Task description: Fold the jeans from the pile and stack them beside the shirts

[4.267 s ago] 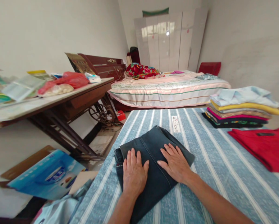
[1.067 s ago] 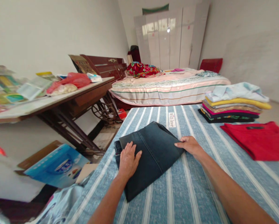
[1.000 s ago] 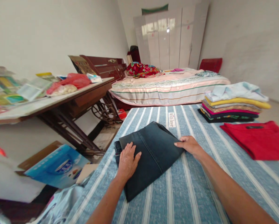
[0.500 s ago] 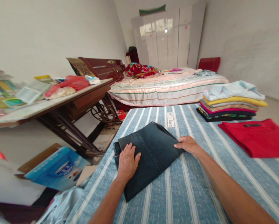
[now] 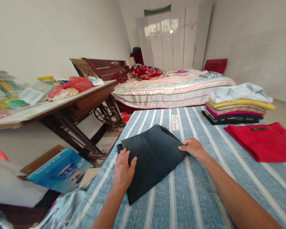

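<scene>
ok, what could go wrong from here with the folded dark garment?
The right hand pinches the dark garment at one corner; pulling there might open the fold. Under layers poke out by the left hand and could bunch up. The stack of clothes is topped by a crumpled light-blue piece, which might slide if bumped.

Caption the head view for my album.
Left hand and right hand at opposite edges of a folded dark-blue denim garment on a blue-and-white striped cloth cover.

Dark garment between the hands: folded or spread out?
Folded: the dark garment makes a compact packet, its layers showing along the edge near the right hand.
</scene>
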`<state>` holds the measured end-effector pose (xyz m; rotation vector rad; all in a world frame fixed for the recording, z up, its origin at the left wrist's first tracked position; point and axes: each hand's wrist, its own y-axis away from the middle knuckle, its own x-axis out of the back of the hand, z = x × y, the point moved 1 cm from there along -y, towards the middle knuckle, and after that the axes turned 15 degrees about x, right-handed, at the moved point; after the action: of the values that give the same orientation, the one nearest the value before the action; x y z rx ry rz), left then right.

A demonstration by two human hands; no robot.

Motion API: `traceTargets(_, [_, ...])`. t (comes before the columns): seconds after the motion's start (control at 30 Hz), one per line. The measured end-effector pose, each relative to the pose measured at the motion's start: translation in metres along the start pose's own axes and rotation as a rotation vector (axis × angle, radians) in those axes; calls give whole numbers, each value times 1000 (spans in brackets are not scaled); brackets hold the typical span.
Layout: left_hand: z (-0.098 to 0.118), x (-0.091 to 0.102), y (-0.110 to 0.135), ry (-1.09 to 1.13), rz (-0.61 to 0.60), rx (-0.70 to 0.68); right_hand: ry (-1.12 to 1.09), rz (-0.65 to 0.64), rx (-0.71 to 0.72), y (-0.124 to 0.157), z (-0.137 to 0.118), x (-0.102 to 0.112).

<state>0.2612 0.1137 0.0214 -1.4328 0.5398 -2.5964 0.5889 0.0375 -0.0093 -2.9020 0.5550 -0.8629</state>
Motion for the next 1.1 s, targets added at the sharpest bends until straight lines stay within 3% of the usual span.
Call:
traceTargets(0.1, [-9, 25, 22, 193, -45, 336, 12, 12, 4, 1, -5, 2])
traceTargets(0.23, [-6, 53, 52, 686, -271, 941, -6, 36, 18, 4, -7, 2])
traceTargets(0.37, [6, 64, 56, 982, -398, 1167, -56, 49, 20, 6, -4, -1])
traceTargets(0.6, [0, 49, 42, 904, -683, 1189, -188, 48, -31, 10, -3, -1])
traceTargets(0.83, [11, 32, 30, 928, -622, 1068, -306, 56, -71, 10, -16, -1])
traceTargets(0.97, [18, 51, 14, 992, -612, 902, -334, 75, -34, 23, -39, 11])
traceTargets(1.1, [0, 80, 23, 918, -887, 818, -343, 44, -34, 87, -53, 15])
